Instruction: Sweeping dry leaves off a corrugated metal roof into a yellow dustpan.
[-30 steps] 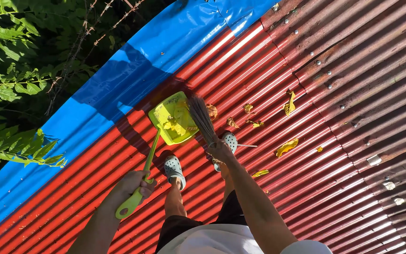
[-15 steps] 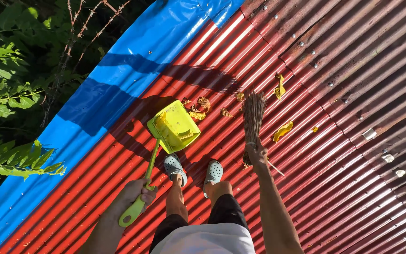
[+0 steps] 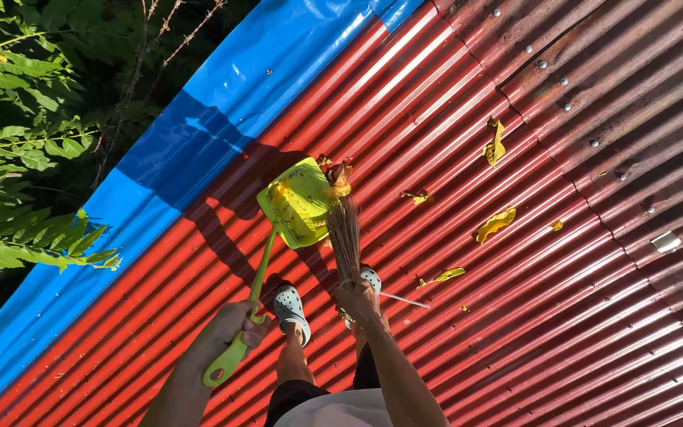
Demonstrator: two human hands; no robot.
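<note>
Sweeping debris into the pan appears to be the step in hand. The left hand [image 3: 235, 328] is closed around the long handle of a yellow-green dustpan [image 3: 300, 202], whose tray lies flat on the red corrugated roof [image 3: 468, 332], mouth facing the leaves. The right hand [image 3: 357, 300] is clenched around the bound neck of a straw hand broom [image 3: 345, 229]; its bristle tips meet a small clump of dry leaves [image 3: 338, 172] at the tray's far lip. The person's feet, in pale perforated clogs [image 3: 289, 304], stand just behind the pan. Loose yellow leaves [image 3: 496, 224] lie well apart to the right, with another beside a row of roofing screws [image 3: 563, 81] on the rustier sheet. A blue ridge strip [image 3: 199, 150] borders the roof on the left, with foliage [image 3: 25, 158] beyond. Judged from this layout, the next stroke calls for a short pull of the bristles along the corrugation grooves toward the tray, with the pan lip held tight to the ribs so fragments do not slip beneath it.
</note>
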